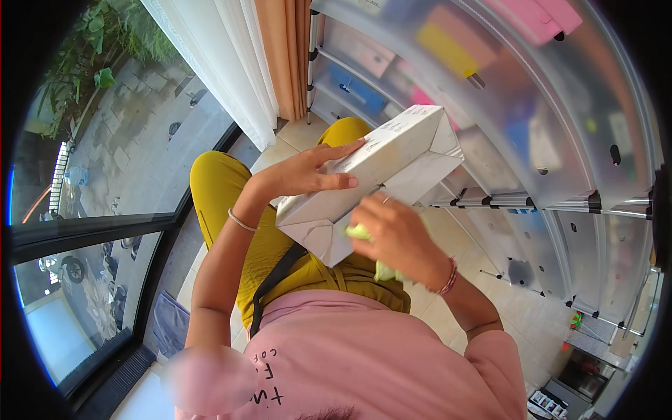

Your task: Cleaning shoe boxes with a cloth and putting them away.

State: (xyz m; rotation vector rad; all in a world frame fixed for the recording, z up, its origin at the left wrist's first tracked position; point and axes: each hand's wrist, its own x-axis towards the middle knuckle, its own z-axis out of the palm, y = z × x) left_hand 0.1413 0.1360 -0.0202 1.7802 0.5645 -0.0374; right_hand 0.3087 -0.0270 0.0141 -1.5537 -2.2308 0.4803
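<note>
A white cardboard box [391,163], long and narrow with printed writing on one side, is tilted above my lap. My left hand [310,170] grips its near-left part, with the thumb on one face and the fingers over the printed side. In my right hand [394,236], slightly blurred, is a crumpled yellow-green cloth [387,272]. This hand is at the box's face turned towards me, where flaps meet along a seam. Part of the cloth is hidden behind my fingers.
To the right stands a rack with a translucent cover [504,105], holding several blurred coloured things. A glass door with a black frame [163,247] is on the left, beside a white curtain [226,68]. Dark blue fabric [170,323] lies by the door. Pale tiles [446,315] cover the floor.
</note>
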